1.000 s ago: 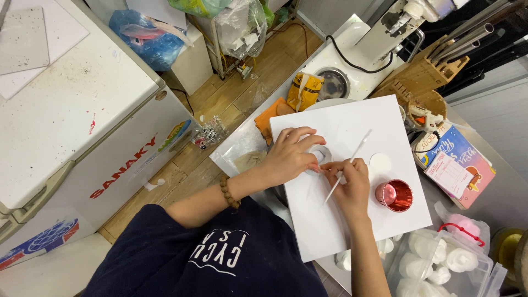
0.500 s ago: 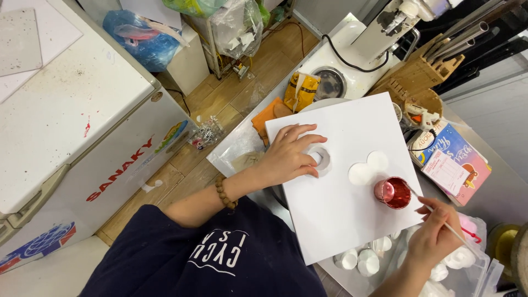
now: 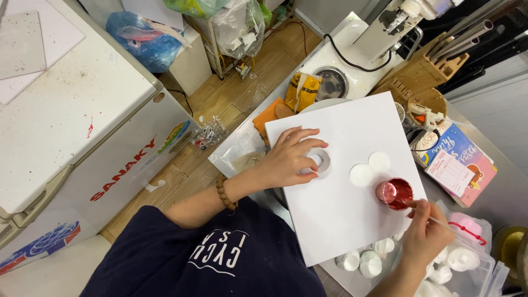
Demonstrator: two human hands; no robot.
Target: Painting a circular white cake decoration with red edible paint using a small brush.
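Two bare hands are working over a square white board (image 3: 335, 220) lying on a crowded table (image 3: 495, 192). Near the board's centre, the left hand (image 3: 289, 159) is pressing down on a small white ring (image 3: 320, 160), its fingers (image 3: 300, 135) spread and curled loosely around the ring rather than clenched. At the board's right edge, the right hand (image 3: 428, 234) is pinching a thin white stick (image 3: 445, 224) between thumb and fingertips, and the stick's tip is reaching toward a shiny red metallic cup (image 3: 394, 193) standing upright on the board. Just left of that cup, two flat white discs (image 3: 368, 169) are lying side by side, touching. Beyond the board's lower right corner, a clear plastic tub (image 3: 467, 264) is holding many small white rounded pieces. Above the board's top right corner, a wooden knife block (image 3: 421, 74) is standing, and a pink and blue printed box (image 3: 459, 159) is lying to the board's right. A beaded bracelet (image 3: 224, 192) is circling the left wrist.
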